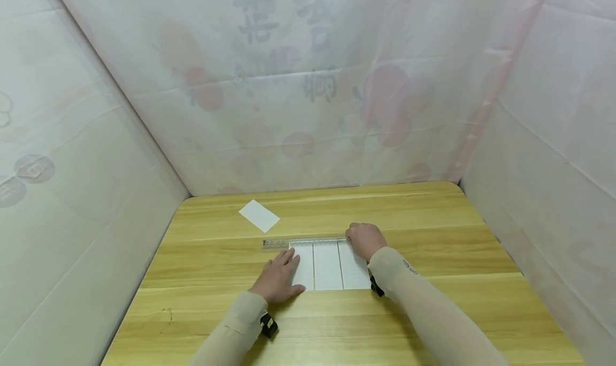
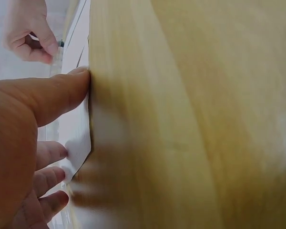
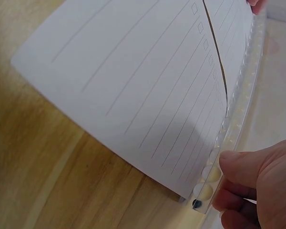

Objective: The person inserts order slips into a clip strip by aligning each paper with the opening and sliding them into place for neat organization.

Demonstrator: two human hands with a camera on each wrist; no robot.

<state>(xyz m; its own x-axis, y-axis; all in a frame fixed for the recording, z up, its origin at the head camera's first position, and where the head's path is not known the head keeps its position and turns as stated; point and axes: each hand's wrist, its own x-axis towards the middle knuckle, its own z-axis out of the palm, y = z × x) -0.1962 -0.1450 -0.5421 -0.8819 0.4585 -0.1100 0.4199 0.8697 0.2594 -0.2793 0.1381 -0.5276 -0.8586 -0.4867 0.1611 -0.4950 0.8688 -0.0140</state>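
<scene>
Three white lined paper cards lie side by side on the table: a left card (image 1: pixel 304 274), a middle card (image 1: pixel 327 264) and a right card (image 1: pixel 353 272). Narrow gaps of wood show between them. A clear plastic ruler (image 1: pixel 275 243) with round holes runs along their far edge. My right hand (image 1: pixel 367 240) pinches the ruler's right end between thumb and curled fingers. With fingers spread, my left hand (image 1: pixel 276 279) rests at the left card, its thumb by the near edge. In the right wrist view, printed lines and small boxes mark the right card (image 3: pixel 133 86).
Another white card (image 1: pixel 260 215) lies askew at the back left of the wooden table (image 1: pixel 337 328). Pale printed cloth (image 1: pixel 298 115) hangs behind the table and along both sides. A black wrist device (image 1: pixel 269 326) sits on the left sleeve.
</scene>
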